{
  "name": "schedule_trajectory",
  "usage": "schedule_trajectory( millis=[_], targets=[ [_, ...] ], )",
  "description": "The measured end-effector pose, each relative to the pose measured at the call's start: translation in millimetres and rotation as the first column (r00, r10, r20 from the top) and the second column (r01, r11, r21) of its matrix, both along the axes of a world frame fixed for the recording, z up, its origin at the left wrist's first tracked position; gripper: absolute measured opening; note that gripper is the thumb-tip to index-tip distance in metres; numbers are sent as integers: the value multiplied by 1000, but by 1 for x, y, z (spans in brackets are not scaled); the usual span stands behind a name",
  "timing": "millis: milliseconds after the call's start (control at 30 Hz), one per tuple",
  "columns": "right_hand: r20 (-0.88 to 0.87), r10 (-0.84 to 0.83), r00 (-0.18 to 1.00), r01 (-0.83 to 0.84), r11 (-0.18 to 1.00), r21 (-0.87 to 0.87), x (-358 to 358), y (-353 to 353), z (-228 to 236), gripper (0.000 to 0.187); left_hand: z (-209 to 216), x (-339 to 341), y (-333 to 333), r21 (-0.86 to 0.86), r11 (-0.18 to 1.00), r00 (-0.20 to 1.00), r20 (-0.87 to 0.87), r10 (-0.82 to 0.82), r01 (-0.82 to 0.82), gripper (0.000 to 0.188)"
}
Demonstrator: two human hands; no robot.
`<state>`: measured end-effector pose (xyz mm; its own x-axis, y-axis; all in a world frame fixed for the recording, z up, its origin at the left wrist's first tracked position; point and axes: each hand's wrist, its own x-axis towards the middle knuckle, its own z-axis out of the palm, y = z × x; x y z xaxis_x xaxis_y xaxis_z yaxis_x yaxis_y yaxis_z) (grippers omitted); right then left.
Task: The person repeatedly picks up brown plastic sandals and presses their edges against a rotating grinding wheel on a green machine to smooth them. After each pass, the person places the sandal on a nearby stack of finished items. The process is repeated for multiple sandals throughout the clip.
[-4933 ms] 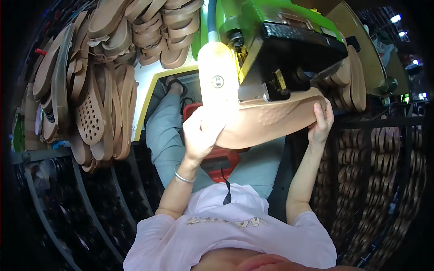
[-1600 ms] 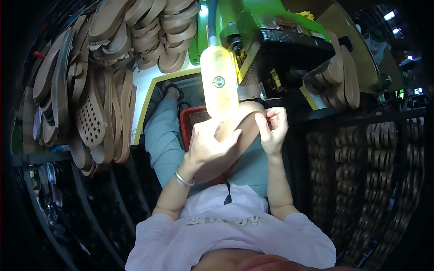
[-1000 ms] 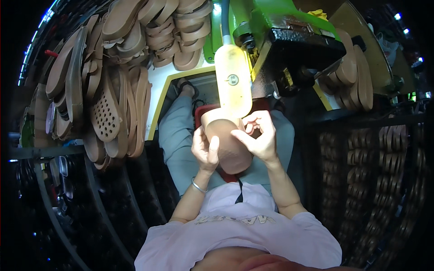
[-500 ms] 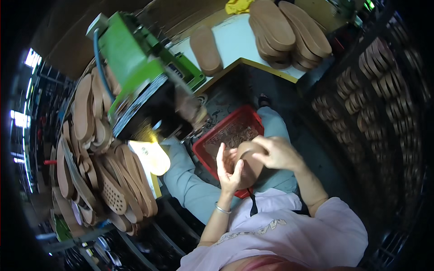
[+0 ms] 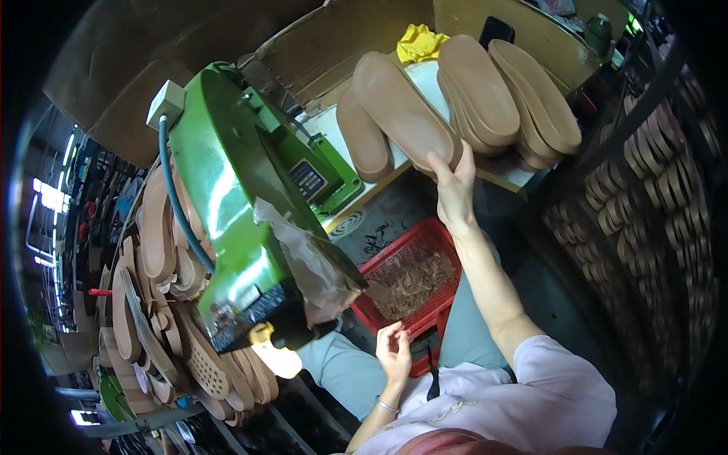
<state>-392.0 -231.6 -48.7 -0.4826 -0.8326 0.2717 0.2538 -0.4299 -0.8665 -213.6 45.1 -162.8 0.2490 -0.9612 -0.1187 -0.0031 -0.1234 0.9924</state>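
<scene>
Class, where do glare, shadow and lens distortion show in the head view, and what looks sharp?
Head view throughout: the small glowing yellowish lamp is blown out nearly white; white highlights streak the glossy green machine; the stacked brown footwear at right sinks into shadow; the dark bar at upper right bows, fisheye fashion; the held tan, rounded sole looks fairly sharp.

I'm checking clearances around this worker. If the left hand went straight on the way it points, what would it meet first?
Probably the near side of the red basket, which lies ahead of the left hand; depth is unclear, so it might pass above the rim.
</scene>
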Motion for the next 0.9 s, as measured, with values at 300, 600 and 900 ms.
schedule_trajectory(
  millis=[300, 600, 900],
  targets=[
    [-429, -490, 759, 288, 843, -453, 11, -118, 84, 29, -4, 48, -19, 180, 959, 960, -136, 244, -218, 10],
    [-806, 281, 522, -19, 948, 319, 42, -290, 18, 90, -17, 37, -16, 243, 951, 924, -283, 256, -189, 11],
    [-906, 415, 78, 296, 858, 419, 102, -172, 9, 107, -12, 114, -15, 196, 947, 961, -55, 270, -254, 14]
  ],
)
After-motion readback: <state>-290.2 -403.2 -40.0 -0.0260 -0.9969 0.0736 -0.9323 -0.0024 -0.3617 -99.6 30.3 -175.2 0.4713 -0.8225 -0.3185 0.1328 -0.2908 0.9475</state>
